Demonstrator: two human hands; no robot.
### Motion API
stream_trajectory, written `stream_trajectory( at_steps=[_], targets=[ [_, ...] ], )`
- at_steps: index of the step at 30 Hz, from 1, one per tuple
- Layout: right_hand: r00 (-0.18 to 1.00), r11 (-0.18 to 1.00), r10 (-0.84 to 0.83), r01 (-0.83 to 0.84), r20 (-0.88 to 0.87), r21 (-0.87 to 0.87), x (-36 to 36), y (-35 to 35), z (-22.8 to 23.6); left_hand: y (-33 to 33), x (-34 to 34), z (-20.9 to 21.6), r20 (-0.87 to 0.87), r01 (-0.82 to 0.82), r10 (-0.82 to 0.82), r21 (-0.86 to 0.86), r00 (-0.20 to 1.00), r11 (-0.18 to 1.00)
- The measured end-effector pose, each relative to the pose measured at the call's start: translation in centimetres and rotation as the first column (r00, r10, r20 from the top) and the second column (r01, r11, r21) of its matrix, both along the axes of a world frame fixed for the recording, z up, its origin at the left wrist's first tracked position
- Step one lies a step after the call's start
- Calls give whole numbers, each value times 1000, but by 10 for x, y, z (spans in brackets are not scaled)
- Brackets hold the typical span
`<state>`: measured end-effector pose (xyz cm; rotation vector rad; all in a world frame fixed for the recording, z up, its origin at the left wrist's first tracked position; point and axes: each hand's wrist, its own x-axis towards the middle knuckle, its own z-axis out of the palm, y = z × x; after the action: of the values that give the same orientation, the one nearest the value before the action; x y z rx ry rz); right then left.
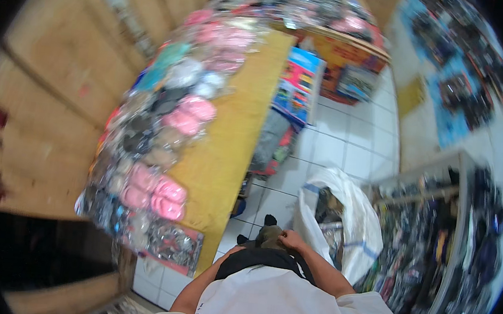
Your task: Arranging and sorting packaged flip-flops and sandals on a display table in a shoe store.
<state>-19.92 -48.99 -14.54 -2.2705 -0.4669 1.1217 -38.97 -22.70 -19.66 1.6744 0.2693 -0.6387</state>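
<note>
My right hand (285, 238) is low in front of my body, against olive-green cloth (269, 237). Its fingers look bent, but blur hides whether they grip anything. At the end of my left arm (203, 279), the hand is mostly hidden by the dark cloth at my waist (260, 258). Two dark tips, probably my feet, show just beyond the olive cloth. To the right of my right hand, a large white woven sack (366, 218) with blue stripes stands open, with dark plastic-wrapped items (332, 209) inside.
Left is a yellow-topped table (223, 148), its far side lined with bagged pink, white and dark goods (170, 195). Colourful boxes (298, 83) and folded cloth (272, 141) stand beside it on white floor tiles (332, 119). A glass-framed rack (419, 192) full of packets stands at right.
</note>
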Motion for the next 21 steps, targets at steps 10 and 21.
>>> stream_trajectory(
  at_steps=[10, 21],
  targets=[
    [803, 823, -567, 551, -183, -134, -109, -162, -34, -80, 106, 1, -517, 120, -47, 110, 855, 987],
    [-63, -112, -954, 982, -294, 155, 20, -225, -162, -309, 308, -49, 203, 701, -793, 379, 575, 604]
  ],
)
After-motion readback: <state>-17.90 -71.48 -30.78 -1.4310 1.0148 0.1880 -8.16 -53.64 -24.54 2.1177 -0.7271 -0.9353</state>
